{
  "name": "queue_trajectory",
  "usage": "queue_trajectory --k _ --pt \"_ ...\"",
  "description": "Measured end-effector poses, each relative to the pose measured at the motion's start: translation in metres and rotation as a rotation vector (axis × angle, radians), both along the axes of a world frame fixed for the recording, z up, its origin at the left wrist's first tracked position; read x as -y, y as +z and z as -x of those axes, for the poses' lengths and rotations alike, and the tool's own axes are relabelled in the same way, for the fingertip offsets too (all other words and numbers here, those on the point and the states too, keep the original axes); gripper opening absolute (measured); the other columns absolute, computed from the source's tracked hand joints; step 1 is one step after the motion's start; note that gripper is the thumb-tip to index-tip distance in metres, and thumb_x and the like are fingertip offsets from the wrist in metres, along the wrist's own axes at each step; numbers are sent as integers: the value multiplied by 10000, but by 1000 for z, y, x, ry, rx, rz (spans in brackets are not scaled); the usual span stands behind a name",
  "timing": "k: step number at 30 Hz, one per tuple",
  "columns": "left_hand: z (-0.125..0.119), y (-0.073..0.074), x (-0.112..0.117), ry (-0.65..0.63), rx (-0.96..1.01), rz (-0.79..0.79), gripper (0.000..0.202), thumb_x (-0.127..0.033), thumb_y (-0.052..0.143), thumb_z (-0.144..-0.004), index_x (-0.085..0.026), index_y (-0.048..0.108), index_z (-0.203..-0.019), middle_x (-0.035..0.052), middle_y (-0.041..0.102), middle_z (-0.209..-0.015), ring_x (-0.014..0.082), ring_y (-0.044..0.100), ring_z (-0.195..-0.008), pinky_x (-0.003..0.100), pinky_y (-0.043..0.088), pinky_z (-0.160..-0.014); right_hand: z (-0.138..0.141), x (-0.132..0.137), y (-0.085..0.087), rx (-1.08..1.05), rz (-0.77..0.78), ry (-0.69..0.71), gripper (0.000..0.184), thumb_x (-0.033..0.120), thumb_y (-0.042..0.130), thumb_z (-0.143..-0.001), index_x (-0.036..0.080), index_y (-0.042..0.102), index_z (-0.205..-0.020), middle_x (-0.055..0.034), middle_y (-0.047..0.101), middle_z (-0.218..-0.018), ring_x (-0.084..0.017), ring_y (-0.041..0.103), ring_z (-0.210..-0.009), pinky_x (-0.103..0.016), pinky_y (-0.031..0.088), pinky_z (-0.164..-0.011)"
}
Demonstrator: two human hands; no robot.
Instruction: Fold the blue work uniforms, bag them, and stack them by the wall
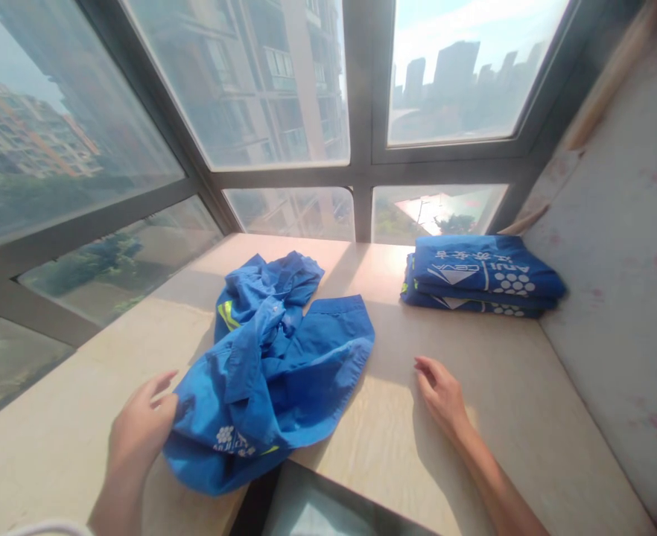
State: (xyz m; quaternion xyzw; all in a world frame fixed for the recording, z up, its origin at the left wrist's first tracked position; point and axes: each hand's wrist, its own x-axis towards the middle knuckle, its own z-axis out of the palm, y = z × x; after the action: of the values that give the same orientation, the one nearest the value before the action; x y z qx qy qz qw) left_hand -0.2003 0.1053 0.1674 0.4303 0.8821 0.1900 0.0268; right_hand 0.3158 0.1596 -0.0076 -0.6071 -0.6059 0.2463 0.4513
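A crumpled blue work jacket (300, 380) lies on the pale ledge, with a white printed logo near its front edge and yellow-green strips. My left hand (141, 420) is at the jacket's left edge. Its thumb meets the cloth and stands apart from the forefinger; the other fingers are mostly hidden. To the right of the jacket, my right hand (441, 392) hovers over or rests on the ledge, which I cannot tell. Its fingers are loosely bent, with nothing in them, and it touches no cloth.
Folded blue garments (479, 275) with white lettering are stacked on the ledge (373, 417) at the back right, by the patterned wall (624, 298). Framed windows (362, 175) close off the back and left. A dark-edged glassy surface (328, 502) lies below the ledge's front edge.
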Motion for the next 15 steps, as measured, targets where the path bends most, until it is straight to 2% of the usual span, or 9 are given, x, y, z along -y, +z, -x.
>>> queue_trajectory --k 2,4,6,8,11,15 --pt "-34 14 -16 -111 25 -79 466 -438 473 -791 -276 646 -1192 34 701 -1277 286 697 -1063 441 545 -980 0 0 0 11 1 8 323 336 482 -870 287 701 -1102 -83 745 -1040 -282 713 -952 -435 572 -872" --pt "-67 24 -33 -223 -32 -87 475 -502 432 -856 -257 644 -1202 64 703 -1257 291 680 -1094 435 532 -977 0 0 1 20 -3 13 322 321 476 -868 283 697 -1099 -84 741 -1051 -280 709 -957 -439 567 -886" --pt "-96 28 -48 -252 -110 24 537 -569 403 -891 -233 623 -1248 106 714 -1207 329 677 -1085 465 532 -937 0 0 1 22 -14 21 325 310 470 -867 288 693 -1102 -84 739 -1055 -280 705 -960 -442 564 -891" --pt "-118 29 -59 -235 -172 219 576 -617 390 -903 -212 623 -1239 142 726 -1139 374 687 -1037 499 534 -878 0 -1 1 24 -22 27 326 301 464 -864 286 689 -1099 -88 738 -1049 -280 704 -958 -442 563 -887" --pt "-137 24 -65 -240 -242 452 513 -593 401 -918 -193 651 -1119 169 733 -1059 395 694 -1007 492 527 -838 1 -2 2 28 -29 25 323 282 456 -852 270 688 -1076 -100 738 -1039 -278 707 -949 -436 563 -878" --pt "-143 14 -58 -288 -280 549 375 -448 393 -943 -189 629 -1077 161 728 -1031 373 704 -987 455 521 -806 2 -1 2 17 -22 20 333 275 450 -844 266 695 -1068 -96 741 -1051 -267 709 -961 -416 563 -881"
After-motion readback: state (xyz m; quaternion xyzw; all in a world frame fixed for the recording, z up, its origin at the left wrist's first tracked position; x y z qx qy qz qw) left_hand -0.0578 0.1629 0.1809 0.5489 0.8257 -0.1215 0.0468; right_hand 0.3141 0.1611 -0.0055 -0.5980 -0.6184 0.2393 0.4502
